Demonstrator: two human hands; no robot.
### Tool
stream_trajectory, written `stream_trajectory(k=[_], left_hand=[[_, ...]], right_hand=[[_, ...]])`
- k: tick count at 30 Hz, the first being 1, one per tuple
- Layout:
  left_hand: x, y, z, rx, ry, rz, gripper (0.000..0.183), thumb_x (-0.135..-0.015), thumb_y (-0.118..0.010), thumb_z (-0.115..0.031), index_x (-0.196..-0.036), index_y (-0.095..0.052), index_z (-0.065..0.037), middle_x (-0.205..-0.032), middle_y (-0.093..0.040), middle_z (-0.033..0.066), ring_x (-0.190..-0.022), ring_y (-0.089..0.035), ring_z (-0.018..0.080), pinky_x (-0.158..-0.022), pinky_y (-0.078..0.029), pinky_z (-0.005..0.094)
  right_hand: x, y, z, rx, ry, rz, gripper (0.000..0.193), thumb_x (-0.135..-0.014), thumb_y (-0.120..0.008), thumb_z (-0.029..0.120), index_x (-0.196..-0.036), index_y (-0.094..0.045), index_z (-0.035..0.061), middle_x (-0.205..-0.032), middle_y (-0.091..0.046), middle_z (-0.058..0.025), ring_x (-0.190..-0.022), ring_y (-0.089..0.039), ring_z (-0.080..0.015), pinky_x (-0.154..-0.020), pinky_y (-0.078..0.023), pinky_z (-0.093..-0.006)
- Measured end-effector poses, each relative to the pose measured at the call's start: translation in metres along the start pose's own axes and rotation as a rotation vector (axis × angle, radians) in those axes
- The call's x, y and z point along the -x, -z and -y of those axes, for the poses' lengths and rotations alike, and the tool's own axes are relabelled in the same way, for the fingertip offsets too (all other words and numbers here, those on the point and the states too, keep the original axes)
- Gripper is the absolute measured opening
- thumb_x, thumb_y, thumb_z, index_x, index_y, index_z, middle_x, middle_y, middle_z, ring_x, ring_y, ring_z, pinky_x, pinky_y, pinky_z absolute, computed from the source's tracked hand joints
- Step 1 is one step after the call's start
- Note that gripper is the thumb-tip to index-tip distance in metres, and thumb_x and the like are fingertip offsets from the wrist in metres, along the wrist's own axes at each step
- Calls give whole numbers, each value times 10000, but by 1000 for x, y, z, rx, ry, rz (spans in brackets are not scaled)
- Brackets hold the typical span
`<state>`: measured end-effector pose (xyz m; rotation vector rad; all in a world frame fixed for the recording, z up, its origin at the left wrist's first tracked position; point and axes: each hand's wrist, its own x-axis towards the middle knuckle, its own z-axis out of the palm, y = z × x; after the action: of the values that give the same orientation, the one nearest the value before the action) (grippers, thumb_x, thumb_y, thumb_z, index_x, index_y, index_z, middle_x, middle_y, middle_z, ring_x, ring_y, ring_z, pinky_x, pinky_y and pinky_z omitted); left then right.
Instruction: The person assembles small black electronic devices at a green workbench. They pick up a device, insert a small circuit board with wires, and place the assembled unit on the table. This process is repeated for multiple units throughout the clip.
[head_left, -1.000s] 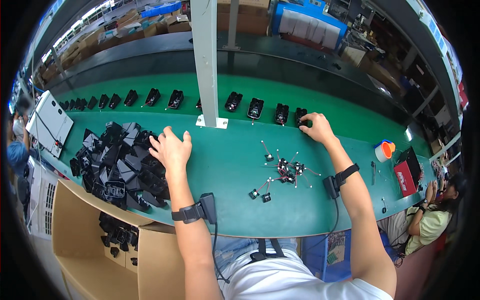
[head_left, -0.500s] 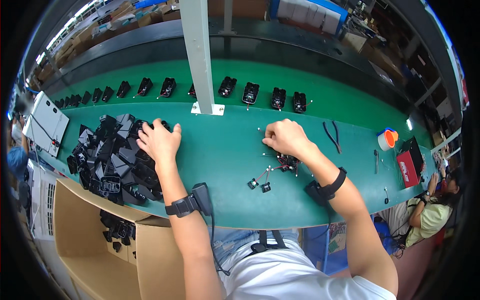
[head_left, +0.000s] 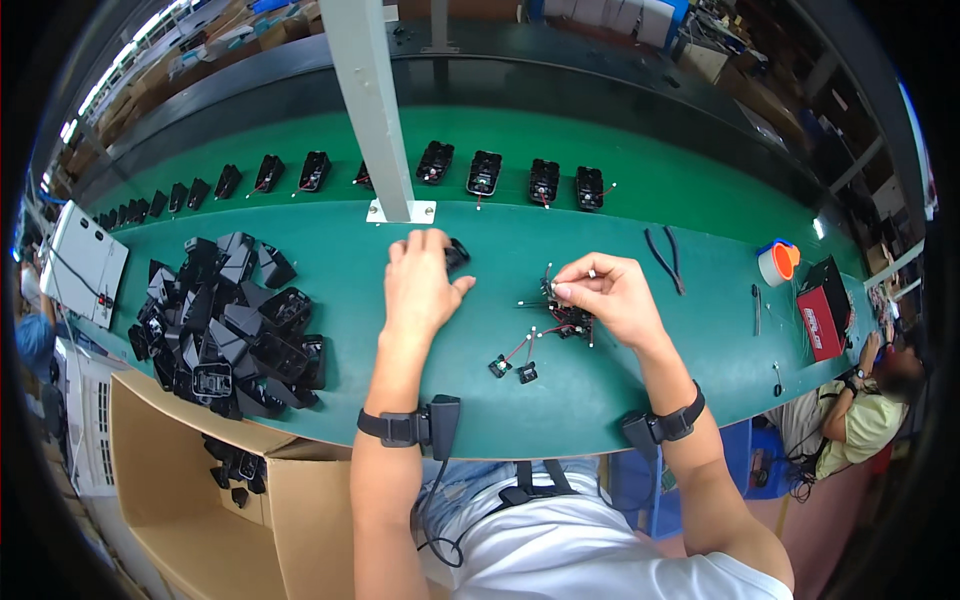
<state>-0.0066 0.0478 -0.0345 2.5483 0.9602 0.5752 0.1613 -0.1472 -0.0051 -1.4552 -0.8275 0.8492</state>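
Partly, a post (head_left: 372, 100) hides one casing (head_left: 362, 176).

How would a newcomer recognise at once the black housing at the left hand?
On the green bench, find the grey post. Just below it in the picture is the left hand, with the black housing peeking out at its right. Unlike its neighbours, it is in neither the heap nor the row.

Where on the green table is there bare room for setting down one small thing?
One bare patch lies between the pile of black housings and the left hand. Another lies below the pliers, between the right forearm and the thin tool. It is crowded at the pile and around the wired modules near the right hand.
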Motion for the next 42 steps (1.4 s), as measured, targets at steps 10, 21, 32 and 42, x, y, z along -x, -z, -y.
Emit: stream_trajectory(k=[10,21,32,42], left_hand=[[14,-3,-58,613,-421,189,521,-687,-860,-88,-1161,-651,-33,-1131,-619,130,-1022,-658,307,-857,-551,394],[22,-19,-74,788,-462,-83,512,-719,-860,-49,-1081,-498,-21,-1182,-646,195,-1062,-678,269,-864,-568,353],[22,-16,-76,994,-351,97,553,-720,-859,4,-1123,-481,1,-1152,-676,180,-1073,-679,219,-918,-562,336],[2,11,-29,1337,-62,997,711,-576,-979,-337,-1079,-618,12,-955,-663,20,-858,-616,91,-759,-500,260]], right_hand=[[13,-5,8,329,423,-181,99,-821,-733,-21,-914,-703,-6,-936,-734,-97,-806,-699,-134,-650,-560,-238],[24,-12,15,384,669,-265,109,-763,-747,-45,-845,-695,3,-865,-722,-98,-739,-689,-198,-626,-545,-289],[25,-8,18,386,688,-289,115,-740,-757,-51,-809,-693,14,-846,-729,-88,-752,-700,-214,-676,-567,-316],[31,-6,24,413,832,-17,230,-662,-754,-99,-831,-678,38,-851,-718,-52,-748,-671,-215,-679,-543,-313]])
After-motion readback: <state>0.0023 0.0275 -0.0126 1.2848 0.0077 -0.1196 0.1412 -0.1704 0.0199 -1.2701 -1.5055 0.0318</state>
